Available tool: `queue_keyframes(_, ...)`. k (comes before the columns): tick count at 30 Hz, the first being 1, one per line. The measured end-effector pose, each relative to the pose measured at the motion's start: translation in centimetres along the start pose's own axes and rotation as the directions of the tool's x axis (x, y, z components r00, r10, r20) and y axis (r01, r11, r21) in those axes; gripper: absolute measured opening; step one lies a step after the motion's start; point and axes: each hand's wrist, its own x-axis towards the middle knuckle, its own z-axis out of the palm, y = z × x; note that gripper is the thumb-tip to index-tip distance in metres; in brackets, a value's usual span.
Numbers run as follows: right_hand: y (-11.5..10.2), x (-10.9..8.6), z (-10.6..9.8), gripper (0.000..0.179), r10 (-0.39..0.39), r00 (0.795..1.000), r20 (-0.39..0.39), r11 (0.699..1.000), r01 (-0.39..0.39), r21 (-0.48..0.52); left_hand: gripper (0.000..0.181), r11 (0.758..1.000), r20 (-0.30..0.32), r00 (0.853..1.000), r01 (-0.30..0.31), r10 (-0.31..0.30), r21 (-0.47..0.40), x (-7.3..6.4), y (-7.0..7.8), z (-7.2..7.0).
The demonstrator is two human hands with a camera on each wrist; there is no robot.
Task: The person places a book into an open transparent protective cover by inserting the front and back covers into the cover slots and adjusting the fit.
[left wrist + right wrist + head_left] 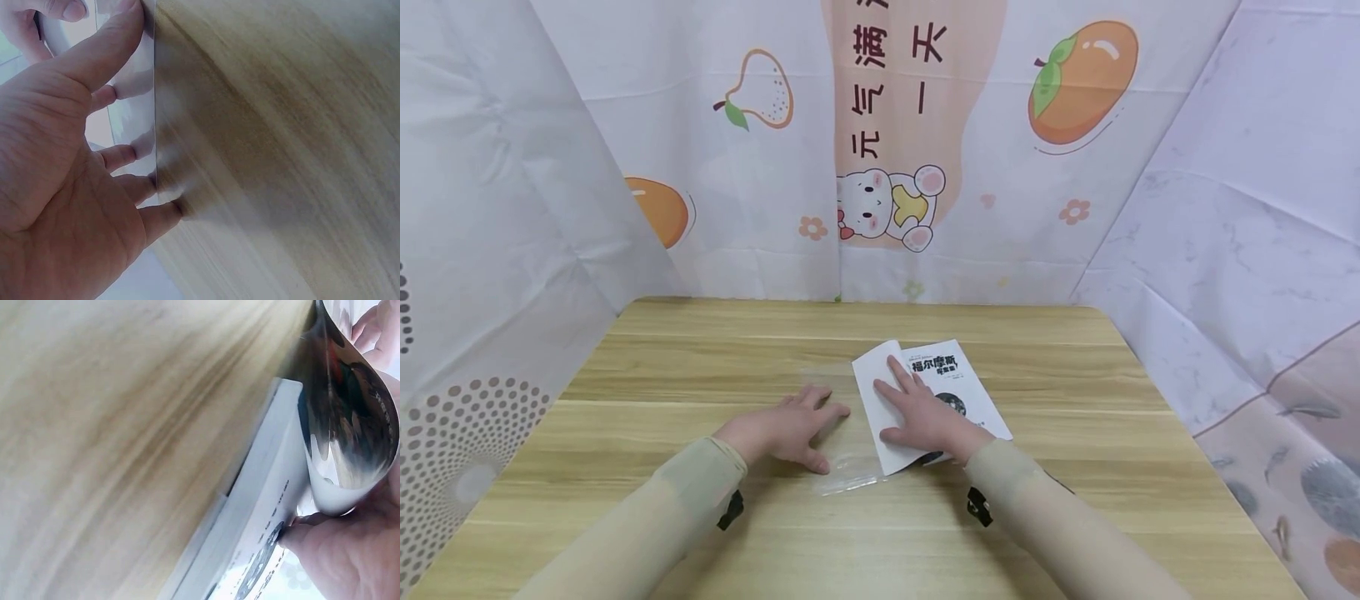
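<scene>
A book (985,398) with dark Chinese characters on a white page lies on the table, its front cover (892,454) folded open to the left. My right hand (927,417) rests with spread fingers on the white inside of that cover. In the right wrist view the cover (350,406) bows up in a glossy dark curve beside the page block (250,481). Clear plastic film (852,479) extends left from the cover. My left hand (786,429) lies on or beside this film, fingers spread; the left wrist view shows the film's straight edge near its fingertips.
The wooden table (700,342) reaches back to a hanging cloth (760,200) printed with fruit and characters. More pale cloth (1210,208) hangs along both sides. A black strap (978,506) shows under the right wrist.
</scene>
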Motion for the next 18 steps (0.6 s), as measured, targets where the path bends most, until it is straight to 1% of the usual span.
queue_keyframes(4,-0.03,-0.05,-0.17,0.077,-0.001,1.0,0.001,1.0,0.001,0.009,0.098,0.999,-0.024,1.0,0.008,-0.007,0.032,0.25,-0.29,0.03)
queue_keyframes(7,-0.01,-0.01,-0.17,0.076,-0.005,1.0,0.004,1.0,0.005,-0.003,0.105,0.998,-0.025,0.999,0.025,-0.024,0.057,0.41,-0.34,0.05)
queue_keyframes(11,0.08,0.09,-0.06,0.076,-0.011,1.0,0.012,0.999,0.011,-0.03,0.104,0.997,-0.021,0.999,0.031,-0.029,0.077,0.46,-0.31,0.05)
queue_keyframes(15,0.1,0.13,-0.02,0.075,-0.015,1.0,0.022,0.998,0.016,-0.054,0.103,0.997,-0.019,0.999,0.032,-0.031,0.07,0.5,-0.33,0.05)
queue_keyframes(18,0.07,0.14,-0.01,0.074,-0.028,0.999,0.014,0.998,0.029,-0.062,0.103,0.998,-0.014,0.999,0.032,-0.031,0.055,0.49,-0.38,0.05)
